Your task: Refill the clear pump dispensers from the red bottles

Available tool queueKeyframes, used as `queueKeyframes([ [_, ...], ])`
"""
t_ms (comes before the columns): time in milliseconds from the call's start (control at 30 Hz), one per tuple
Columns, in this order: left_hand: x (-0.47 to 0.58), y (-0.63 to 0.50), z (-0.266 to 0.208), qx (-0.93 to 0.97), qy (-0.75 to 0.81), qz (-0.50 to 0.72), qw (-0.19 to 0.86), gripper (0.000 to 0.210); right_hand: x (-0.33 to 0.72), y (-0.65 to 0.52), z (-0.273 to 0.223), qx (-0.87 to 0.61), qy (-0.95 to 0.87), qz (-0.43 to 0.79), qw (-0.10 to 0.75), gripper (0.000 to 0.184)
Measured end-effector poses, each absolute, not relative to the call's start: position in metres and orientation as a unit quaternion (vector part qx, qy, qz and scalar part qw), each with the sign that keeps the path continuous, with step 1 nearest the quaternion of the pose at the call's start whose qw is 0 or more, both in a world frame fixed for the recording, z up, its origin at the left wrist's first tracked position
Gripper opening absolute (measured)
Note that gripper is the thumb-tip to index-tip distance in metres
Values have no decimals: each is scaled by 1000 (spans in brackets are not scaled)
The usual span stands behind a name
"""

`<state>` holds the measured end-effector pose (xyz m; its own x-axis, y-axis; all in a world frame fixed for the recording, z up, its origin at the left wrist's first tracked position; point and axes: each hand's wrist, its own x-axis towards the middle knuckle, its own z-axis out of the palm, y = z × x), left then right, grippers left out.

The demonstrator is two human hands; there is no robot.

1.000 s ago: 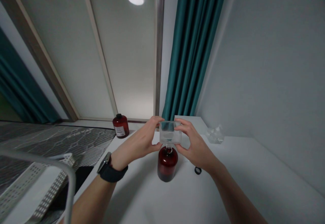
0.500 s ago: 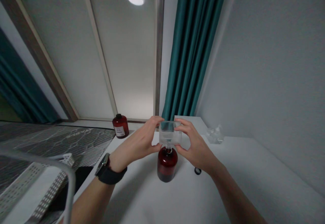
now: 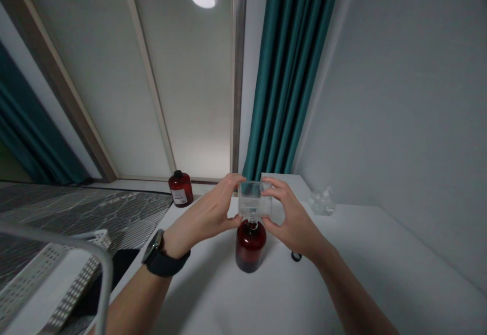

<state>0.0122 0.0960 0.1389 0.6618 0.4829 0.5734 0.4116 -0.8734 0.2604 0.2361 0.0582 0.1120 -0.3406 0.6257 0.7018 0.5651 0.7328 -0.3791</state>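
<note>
Clear and see-through, a small container (image 3: 249,202) is gripped between the fingers and thumbs of a left hand (image 3: 215,211) and a right hand (image 3: 289,217) at centre frame, above an upright dark-red bottle (image 3: 250,255) on a white table (image 3: 243,307); whether they touch is unclear. The right wrist partly hides a black ring (image 3: 296,257). A labelled bottle (image 3: 181,193) stands left of centre, crumpled plastic (image 3: 322,203) lies right of centre, and a grey bar (image 3: 105,284) crosses before a white basket (image 3: 72,287) at lower left.
</note>
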Motion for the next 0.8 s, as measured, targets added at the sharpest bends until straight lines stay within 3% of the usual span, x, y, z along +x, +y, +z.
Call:
queueKeyframes([
  [800,12,94,141,911,244,330,39,70,235,57,115,-356,-819,15,450,54],
])
